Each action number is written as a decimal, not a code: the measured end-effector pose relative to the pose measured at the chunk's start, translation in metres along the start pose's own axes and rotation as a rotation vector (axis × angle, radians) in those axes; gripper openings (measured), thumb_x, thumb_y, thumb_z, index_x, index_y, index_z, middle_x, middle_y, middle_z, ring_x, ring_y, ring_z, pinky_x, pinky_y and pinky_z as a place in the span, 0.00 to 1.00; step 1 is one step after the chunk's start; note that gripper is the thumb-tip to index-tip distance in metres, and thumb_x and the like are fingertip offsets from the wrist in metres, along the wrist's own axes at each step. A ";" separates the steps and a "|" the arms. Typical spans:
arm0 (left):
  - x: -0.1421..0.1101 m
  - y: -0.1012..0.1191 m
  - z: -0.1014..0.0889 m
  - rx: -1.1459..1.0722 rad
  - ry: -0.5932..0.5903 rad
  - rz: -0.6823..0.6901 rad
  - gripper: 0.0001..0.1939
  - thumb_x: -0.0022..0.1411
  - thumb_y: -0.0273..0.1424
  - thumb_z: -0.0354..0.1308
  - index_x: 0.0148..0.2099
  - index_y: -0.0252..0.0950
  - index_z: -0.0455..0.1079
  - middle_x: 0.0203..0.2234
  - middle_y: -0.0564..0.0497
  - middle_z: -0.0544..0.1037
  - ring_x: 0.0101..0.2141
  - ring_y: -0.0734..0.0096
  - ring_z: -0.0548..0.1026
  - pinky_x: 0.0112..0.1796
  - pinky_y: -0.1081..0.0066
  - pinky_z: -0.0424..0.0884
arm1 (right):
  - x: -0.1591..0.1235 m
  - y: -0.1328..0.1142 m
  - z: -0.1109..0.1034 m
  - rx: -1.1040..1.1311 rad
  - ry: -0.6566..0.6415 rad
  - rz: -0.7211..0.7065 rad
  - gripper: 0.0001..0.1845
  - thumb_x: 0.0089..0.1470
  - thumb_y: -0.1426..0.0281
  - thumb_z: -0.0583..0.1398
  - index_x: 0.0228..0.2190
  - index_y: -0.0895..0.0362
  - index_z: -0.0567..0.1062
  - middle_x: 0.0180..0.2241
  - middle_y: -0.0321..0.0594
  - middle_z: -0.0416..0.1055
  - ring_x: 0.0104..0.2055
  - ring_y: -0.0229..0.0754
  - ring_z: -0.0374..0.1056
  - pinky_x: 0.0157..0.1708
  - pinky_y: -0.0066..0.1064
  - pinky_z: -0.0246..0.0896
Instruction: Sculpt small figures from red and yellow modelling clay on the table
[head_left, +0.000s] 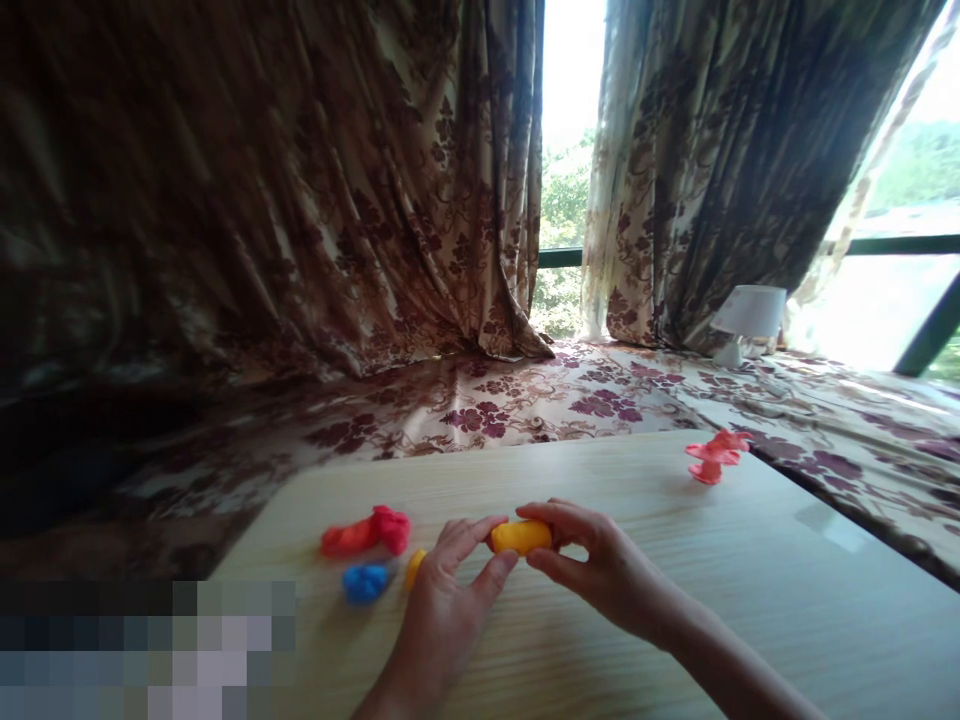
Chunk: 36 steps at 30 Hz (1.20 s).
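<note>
A short, thick roll of yellow modelling clay (523,537) is held between my two hands, just above the table. My left hand (459,590) pinches its left end with thumb and fingers. At the other end, the thumb and fingers of my right hand (592,545) close on the roll. Partly hidden behind my left hand lies another yellow lump (415,568). Left of that sit a blue lump of clay (364,583), an orange-red piece (349,539) and a brighter red lump (391,528) touching it.
A pink-red clay figure (714,457) stands at the far right of the pale wooden table (600,470). Beyond the table spreads a flowered cloth (540,395), with a small white lamp (750,312) on it. Flowered curtains (420,180) hang behind. The lower left corner is pixelated.
</note>
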<state>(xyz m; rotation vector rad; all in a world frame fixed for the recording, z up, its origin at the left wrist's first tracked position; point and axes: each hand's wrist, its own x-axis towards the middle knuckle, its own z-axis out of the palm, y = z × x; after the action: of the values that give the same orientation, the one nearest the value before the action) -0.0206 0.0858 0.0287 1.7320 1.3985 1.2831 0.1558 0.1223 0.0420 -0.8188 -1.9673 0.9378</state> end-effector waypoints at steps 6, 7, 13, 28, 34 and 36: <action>-0.001 0.004 -0.001 -0.001 0.009 -0.007 0.17 0.56 0.36 0.55 0.49 0.41 0.69 0.41 0.49 0.75 0.44 0.66 0.70 0.48 0.65 0.65 | 0.000 -0.002 0.003 0.018 0.002 0.000 0.14 0.49 0.71 0.60 0.41 0.57 0.74 0.31 0.38 0.71 0.31 0.37 0.66 0.31 0.28 0.63; -0.001 0.005 -0.002 0.003 0.016 -0.012 0.18 0.56 0.36 0.55 0.49 0.42 0.69 0.41 0.49 0.74 0.44 0.65 0.70 0.48 0.65 0.65 | 0.000 -0.002 0.003 0.028 0.002 0.011 0.14 0.50 0.70 0.60 0.41 0.57 0.74 0.31 0.39 0.71 0.32 0.38 0.66 0.32 0.28 0.63; 0.001 0.005 -0.004 -0.003 0.000 -0.001 0.14 0.56 0.37 0.56 0.44 0.41 0.72 0.39 0.50 0.76 0.43 0.65 0.71 0.46 0.66 0.66 | -0.002 -0.003 0.003 0.082 -0.010 0.056 0.16 0.48 0.69 0.61 0.41 0.58 0.74 0.33 0.40 0.74 0.32 0.39 0.67 0.33 0.29 0.64; 0.001 0.006 0.001 -0.171 0.060 -0.121 0.14 0.53 0.39 0.58 0.41 0.38 0.72 0.37 0.48 0.77 0.41 0.62 0.73 0.45 0.64 0.66 | -0.002 -0.005 0.004 0.030 -0.004 0.039 0.16 0.49 0.70 0.60 0.42 0.57 0.73 0.36 0.39 0.72 0.35 0.38 0.67 0.36 0.28 0.64; -0.001 0.005 0.003 -0.359 0.003 -0.157 0.16 0.52 0.36 0.58 0.43 0.36 0.71 0.36 0.47 0.77 0.41 0.63 0.73 0.43 0.66 0.68 | -0.003 -0.006 0.004 -0.053 -0.025 0.072 0.12 0.49 0.69 0.60 0.38 0.54 0.75 0.34 0.38 0.72 0.36 0.39 0.67 0.37 0.29 0.63; -0.002 0.004 0.005 -0.149 0.050 -0.037 0.12 0.52 0.33 0.58 0.40 0.38 0.72 0.37 0.48 0.76 0.42 0.63 0.72 0.46 0.65 0.66 | -0.003 -0.004 -0.001 -0.106 -0.069 0.055 0.11 0.48 0.69 0.61 0.37 0.55 0.75 0.35 0.38 0.72 0.38 0.40 0.67 0.40 0.30 0.62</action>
<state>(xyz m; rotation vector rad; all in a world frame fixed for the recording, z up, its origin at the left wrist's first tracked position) -0.0147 0.0829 0.0298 1.5785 1.3211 1.3822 0.1573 0.1177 0.0446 -0.9145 -2.0779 0.9109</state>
